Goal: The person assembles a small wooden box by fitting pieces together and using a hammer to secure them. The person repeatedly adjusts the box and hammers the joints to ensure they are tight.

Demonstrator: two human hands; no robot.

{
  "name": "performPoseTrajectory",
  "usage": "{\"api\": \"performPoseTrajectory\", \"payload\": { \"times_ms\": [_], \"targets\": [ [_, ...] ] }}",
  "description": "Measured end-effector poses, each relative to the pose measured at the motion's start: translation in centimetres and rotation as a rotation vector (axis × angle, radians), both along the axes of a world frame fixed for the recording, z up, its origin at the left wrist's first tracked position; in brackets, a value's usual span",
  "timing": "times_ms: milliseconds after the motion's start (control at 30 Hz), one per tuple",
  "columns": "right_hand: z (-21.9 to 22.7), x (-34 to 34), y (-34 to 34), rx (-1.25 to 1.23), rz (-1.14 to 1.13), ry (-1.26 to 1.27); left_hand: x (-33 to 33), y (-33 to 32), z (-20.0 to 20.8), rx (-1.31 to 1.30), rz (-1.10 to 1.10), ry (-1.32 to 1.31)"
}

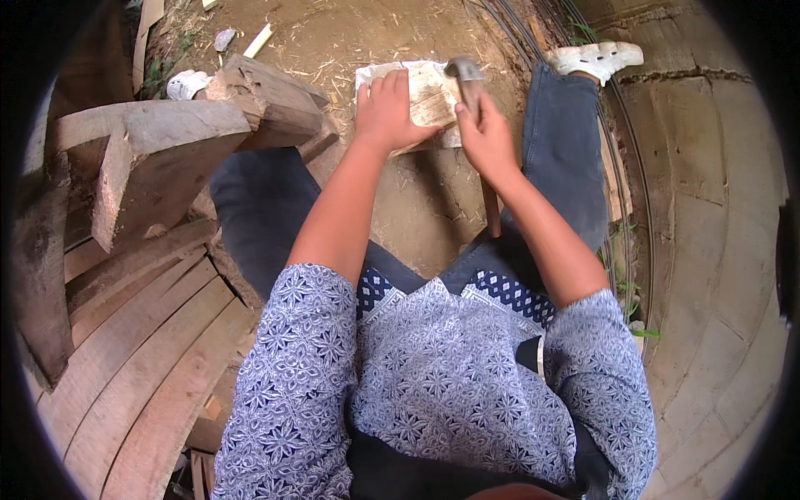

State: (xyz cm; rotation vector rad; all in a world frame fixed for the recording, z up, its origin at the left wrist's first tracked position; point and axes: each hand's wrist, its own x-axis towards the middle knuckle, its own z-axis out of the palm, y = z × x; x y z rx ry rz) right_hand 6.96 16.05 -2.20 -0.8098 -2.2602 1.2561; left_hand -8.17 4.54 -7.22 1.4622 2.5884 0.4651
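Note:
A pale wooden block sits between my feet on a crumpled white sheet. Over its left side lies my left hand, fingers pointing away and the thumb reaching right along the near edge. My left hand holds the block; its underside is hidden. A hammer with a grey metal head is in my right hand, which is wrapped round the wooden handle just below the head. The head is at the block's right edge; I cannot tell whether they touch. The handle's lower end points back toward me, near my right leg.
Thick rough timbers stand close on my left, with long planks below them. Dark cables run along the right beside cracked paving. Wood shavings and a pale stick lie on the dirt ahead.

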Motion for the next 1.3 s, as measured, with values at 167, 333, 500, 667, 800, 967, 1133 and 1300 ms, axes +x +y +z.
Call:
{"api": "performPoseTrajectory", "payload": {
  "times_ms": [167,333,500,667,800,967,1133,1300],
  "targets": [
    [6.3,0.5,-2.8,-0.050,-0.043,0.337,0.2,-0.2,0.2,0.018,0.018,0.018],
    [0.8,0.5,1.1,-0.004,0.009,-0.128,0.4,0.6,0.3,0.018,-0.005,-0.014],
    [6.9,0.8,-1.6,-0.032,-0.070,0.179,0.2,-0.3,0.2,0.036,0.013,0.032],
    [1.3,1.1,1.0,0.018,-0.009,-0.223,0.5,0.7,0.2,0.017,-0.007,0.010],
    [9.3,0.4,-1.5,-0.008,0.007,0.085,0.1,-0.8,0.1,0.010,0.031,0.003],
    [-0.7,1.5,2.3,0.030,0.073,-0.428,1.2,1.4,0.6,0.035,-0.011,-0.017],
    [9.5,-0.5,-1.6,-0.019,0.023,0.026,0.0,-1.1,0.1,0.018,0.050,-0.007],
    [1.8,0.9,0.1,0.120,0.004,-0.164,0.7,0.7,0.8,0.003,0.008,-0.035]
  ]
}}
